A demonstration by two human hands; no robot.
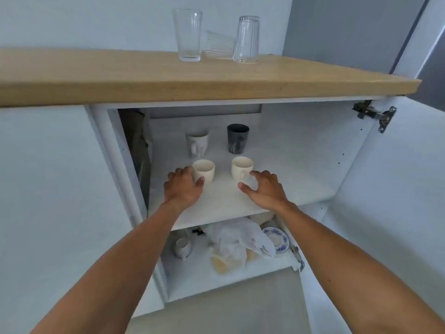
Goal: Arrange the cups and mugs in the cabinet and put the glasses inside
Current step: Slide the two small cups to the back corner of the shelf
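Note:
Two cream cups stand on the upper cabinet shelf (221,203). My left hand (184,186) is wrapped around the left cream cup (204,170). My right hand (263,189) has its fingers spread beside the right cream cup (241,169), touching its near side. Behind them stand a white mug (198,143) and a dark grey cup (237,138). On the wooden countertop (144,78) above are a tall upright glass (187,34), a ribbed glass (219,47) lying on its side and an upside-down glass (246,39).
The cabinet door (385,189) hangs open on the right. The lower shelf holds a small white teapot (183,247), a crumpled plastic bag (237,242) and a blue-patterned saucer (277,238). A closed white door (48,189) is on the left.

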